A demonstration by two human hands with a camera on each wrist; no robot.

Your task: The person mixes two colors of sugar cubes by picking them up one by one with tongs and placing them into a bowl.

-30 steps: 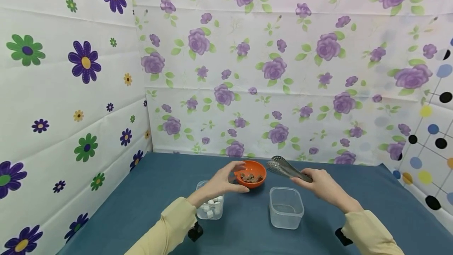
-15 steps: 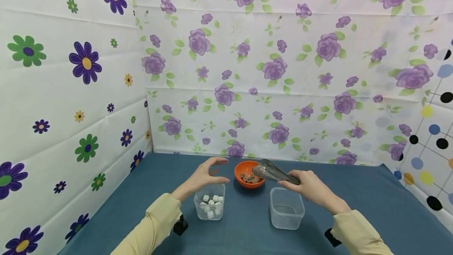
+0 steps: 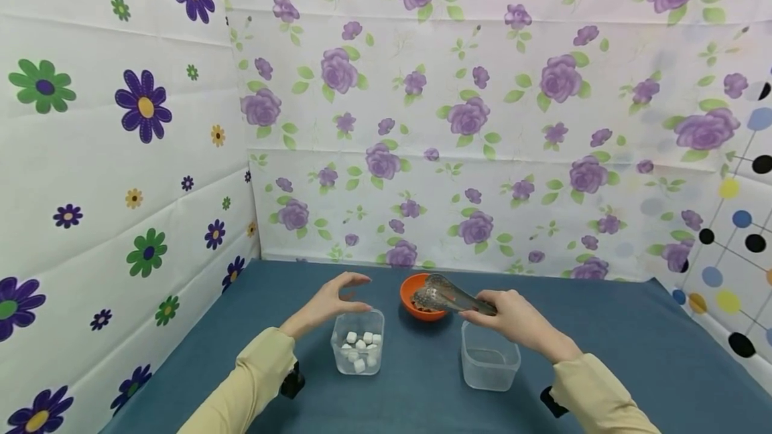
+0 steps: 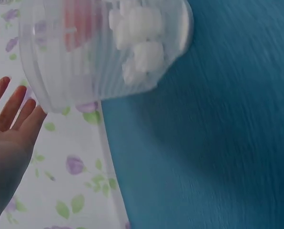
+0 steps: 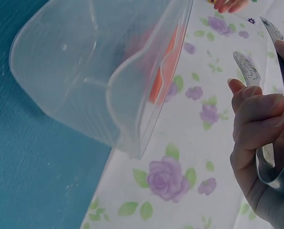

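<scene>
Gripping metal tongs, the right hand, in the head view, overlaps the orange bowl with their tips; the left hand, fingers spread, hovers left of the bowl. Nearer on the worktop stand a tub of white cubes, bowl's left, and a clear box, bowl's right. Left wrist view: left hand spread beside the tub. Right wrist view: right hand curled round the tongs.

1 pr tongs, 2 ctnrs, 1 bowl
</scene>
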